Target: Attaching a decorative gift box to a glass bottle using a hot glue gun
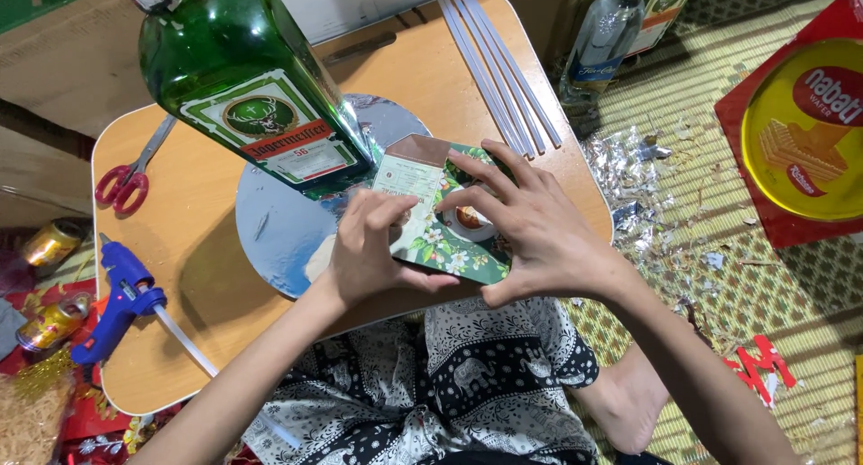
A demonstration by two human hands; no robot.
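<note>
Both hands work on a flat green carton printed with white flowers (440,240), which lies at the bench's near edge, about 5 o'clock from the bench centre. The left hand (373,249) presses down on the carton's left half, fingers curled together and pinching its pale label panel, seemingly to keep it from sliding. The right hand (530,227) has its fingers spread apart, with thumb and forefinger closing around a small round white-rimmed piece (469,219) set on the carton's face.

The carton overlaps a round silver foil-covered disc (288,222), and a large square green glass bottle (243,78) stands on that disc at 11 o'clock from the hands, its base just beside the carton's top corner; little room there.

The rounded wooden bench (189,240) has open surface at 9 o'clock. Red-handled scissors (130,175) lie near its left edge, a blue glue gun (121,294) at 8 o'clock with its stick trailing toward the near rim. White sticks (499,65) lie at 1 o'clock, reaching the right edge. A clear bottle (602,42) stands off the bench on the woven mat.
</note>
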